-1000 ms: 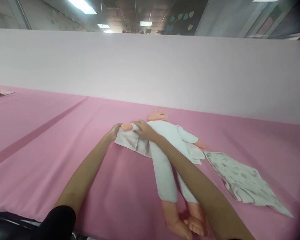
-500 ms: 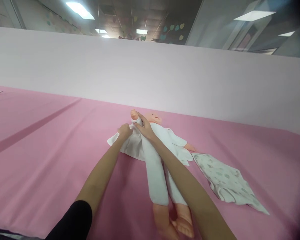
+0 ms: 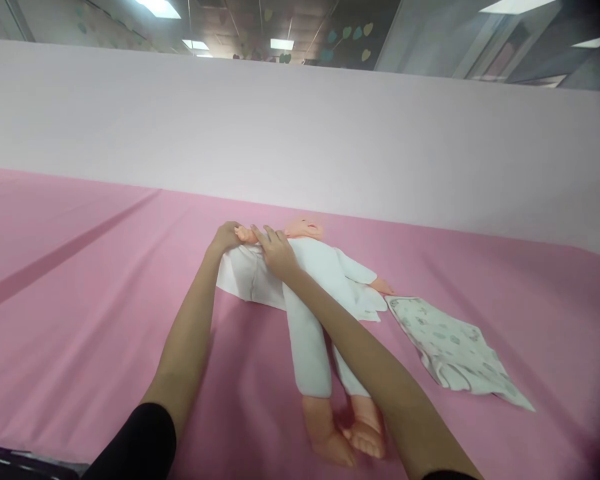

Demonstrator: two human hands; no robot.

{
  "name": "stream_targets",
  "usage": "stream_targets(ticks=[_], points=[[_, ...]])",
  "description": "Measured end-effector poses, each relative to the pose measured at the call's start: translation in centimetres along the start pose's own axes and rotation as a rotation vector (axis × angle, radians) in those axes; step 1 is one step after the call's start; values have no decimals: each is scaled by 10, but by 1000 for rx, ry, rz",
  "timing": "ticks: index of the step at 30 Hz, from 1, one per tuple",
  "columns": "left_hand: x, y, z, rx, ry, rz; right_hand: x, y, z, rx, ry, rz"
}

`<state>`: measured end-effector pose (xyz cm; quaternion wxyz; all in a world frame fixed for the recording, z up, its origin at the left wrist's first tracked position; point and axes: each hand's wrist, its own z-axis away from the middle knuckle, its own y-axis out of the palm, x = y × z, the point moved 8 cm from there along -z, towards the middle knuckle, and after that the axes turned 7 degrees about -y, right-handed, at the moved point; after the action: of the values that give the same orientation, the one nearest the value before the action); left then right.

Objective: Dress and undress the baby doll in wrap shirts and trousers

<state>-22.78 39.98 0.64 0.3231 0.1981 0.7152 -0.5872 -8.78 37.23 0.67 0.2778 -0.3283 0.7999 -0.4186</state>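
Note:
A baby doll in white clothes (image 3: 313, 267) lies on its back, legs toward me. An open white garment (image 3: 243, 277) is spread beneath its upper body and shows on both sides. My left hand (image 3: 227, 237) is curled at the garment's upper left edge, beside the doll's small hand (image 3: 246, 234); its fingertips are partly hidden. My right hand (image 3: 279, 255) lies over the doll's arm on that side, fingers apart and resting on the sleeve. Beyond my right hand is the doll's head (image 3: 304, 229). Its other arm (image 3: 363, 272) stretches out to the right.
A folded white cloth with a grey-green print (image 3: 455, 343) lies right of the doll. Pink sheeting (image 3: 105, 300) with creases covers the table. A white partition (image 3: 300, 140) rises behind it. A dark object (image 3: 25, 461) shows at the lower left corner.
The doll's raised arm has come down to the left onto the garment. My left hand has moved left and slightly up to the garment's edge. My right hand's fingers have spread on the sleeve.

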Motion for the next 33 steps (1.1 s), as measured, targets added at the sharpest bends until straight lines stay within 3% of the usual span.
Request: stream_targets(ticks=[6,13,18,23,28,33], points=[[2,-19,12,-14,-147,-3,1,5,0,127,19,55],[-29,-35,24,-128,-51,-186,0,6,1,196,61,29],[-40,-37,35,-164,-92,-281,0,11,1,229,78,11],[-63,-31,43,-204,-79,-385,1,7,3,244,78,-46],[-76,-20,48,-143,-39,-437,-4,5,4,242,134,-95],[-88,-5,53,-114,-64,-590,0,13,1,239,79,-20]])
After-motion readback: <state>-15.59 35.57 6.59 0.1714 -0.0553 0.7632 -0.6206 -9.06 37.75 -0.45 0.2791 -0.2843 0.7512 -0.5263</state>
